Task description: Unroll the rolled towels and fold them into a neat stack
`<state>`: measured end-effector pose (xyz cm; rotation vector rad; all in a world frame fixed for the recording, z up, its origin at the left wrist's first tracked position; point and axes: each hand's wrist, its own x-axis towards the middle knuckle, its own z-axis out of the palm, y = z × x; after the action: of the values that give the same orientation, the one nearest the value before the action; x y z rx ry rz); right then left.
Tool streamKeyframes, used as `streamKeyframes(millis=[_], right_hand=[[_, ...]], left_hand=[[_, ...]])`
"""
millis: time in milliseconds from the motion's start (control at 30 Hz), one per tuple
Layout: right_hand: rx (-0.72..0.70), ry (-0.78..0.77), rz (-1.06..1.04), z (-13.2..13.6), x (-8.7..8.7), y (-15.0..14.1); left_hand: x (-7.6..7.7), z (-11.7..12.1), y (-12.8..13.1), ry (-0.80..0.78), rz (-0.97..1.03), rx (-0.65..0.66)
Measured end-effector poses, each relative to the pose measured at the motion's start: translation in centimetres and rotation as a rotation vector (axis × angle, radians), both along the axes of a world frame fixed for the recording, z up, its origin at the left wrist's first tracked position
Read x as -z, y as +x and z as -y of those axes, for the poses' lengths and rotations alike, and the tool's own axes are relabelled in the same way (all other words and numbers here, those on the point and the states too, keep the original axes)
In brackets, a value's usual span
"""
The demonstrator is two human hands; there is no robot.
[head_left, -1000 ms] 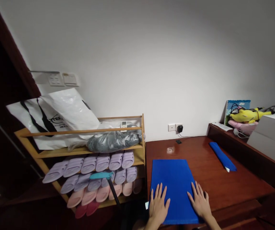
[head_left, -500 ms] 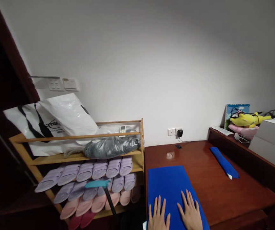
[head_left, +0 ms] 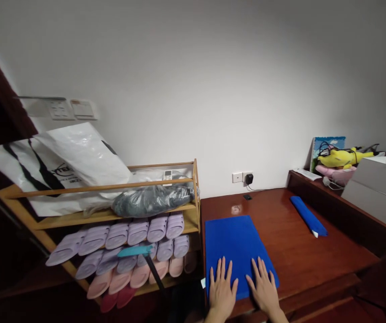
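Note:
A flat blue sheet, apparently cloth or felt point(head_left: 233, 240), lies on the reddish-brown wooden desk point(head_left: 300, 264), near its left edge. My left hand point(head_left: 222, 287) rests palm down on the sheet's lower left part, fingers spread. Flat on the lower right part is my right hand point(head_left: 263, 285), its fingers also stretched out. Neither hand holds anything. A small white tag point(head_left: 203, 283) sticks out at the sheet's left edge. Farther right on the desk lies a narrow folded blue piece point(head_left: 308, 216) with a white tag at its near end.
Left of the desk stands a wooden rack point(head_left: 50, 222) with lilac slippers point(head_left: 138, 231), a white bag point(head_left: 85, 157) and a remote point(head_left: 168, 176). A black plug point(head_left: 248, 178) sits in the wall socket. A yellow plush toy point(head_left: 339, 158) and white box point(head_left: 378, 188) occupy the right ledge.
The view has shifted, so the hands and the sheet's near edge show more fully. Both hands remain spread flat on the blue sheet.

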<state>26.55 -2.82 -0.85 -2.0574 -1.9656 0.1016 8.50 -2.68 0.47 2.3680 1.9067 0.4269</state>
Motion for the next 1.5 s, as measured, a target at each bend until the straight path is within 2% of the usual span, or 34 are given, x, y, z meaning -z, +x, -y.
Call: streamKeyframes(millis=[167, 400, 567, 833, 1000, 1267, 1500], right_hand=[[-0.007, 0.018, 0.034, 0.2, 0.7, -0.2], [-0.013, 0.025, 0.068, -2.6, 0.7, -0.9], [-0.023, 0.052, 0.081, -6.1, 1.3, -1.5], [-0.024, 0.082, 0.114, -12.3, 3.0, -2.2], [-0.031, 0.071, 0.108, -15.6, 3.2, -2.7], [-0.029, 0.057, 0.092, -19.7, 3.3, -3.9], [-0.015, 0.054, 0.105, -22.1, 3.1, -4.7]], left_hand=[[0.6, -0.1, -0.6, -0.034, 0.003, 0.027], [0.2, -2.5, -1.1, -0.032, 0.02, 0.005], [0.3, -5.3, -1.8, -0.028, 0.023, -0.006], [0.5, -11.3, -2.6, -0.037, 0.05, -0.03], [0.6, -14.1, -3.0, -0.05, 0.053, -0.045], [0.9, -17.9, -4.2, -0.045, 0.05, -0.057], [1.2, -20.6, -4.8, -0.021, 0.013, -0.059]])
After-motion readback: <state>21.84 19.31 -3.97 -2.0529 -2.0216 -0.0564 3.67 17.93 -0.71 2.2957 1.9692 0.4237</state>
